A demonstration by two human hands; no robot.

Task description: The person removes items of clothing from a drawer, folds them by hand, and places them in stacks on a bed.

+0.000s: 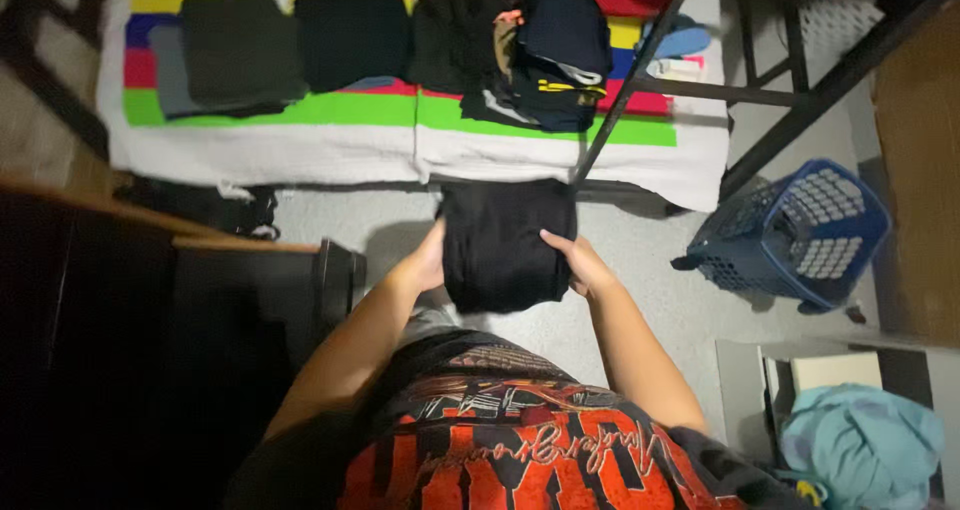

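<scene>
Head view, looking straight down. Left hand grips the left edge of a folded black garment, fingers curled round behind the cloth, only the back of the hand shows. Right hand clamps the right edge, thumb lying on the front face, other fingers tucked behind. Both hands closed on the cloth, not spread. One garment held, flat and squarish, in front of the person's chest, above pale grey carpet, just short of the bed edge.

On the bed: one striped blanket with green, red, yellow and blue bands and a white border. On it, in a row, three neat folded dark stacks: dark grey-green stack at left, black stack in the middle, another black stack beside it. Right of those, one looser heap of mixed dark clothes, navy on top. Count of items inside each stack cannot be told.

One blue plastic laundry basket tipped on the carpet at right, well apart from the hands. One light blue bundle of cloth at lower right. Black metal frame bars cross diagonally over the bed's right end.
</scene>
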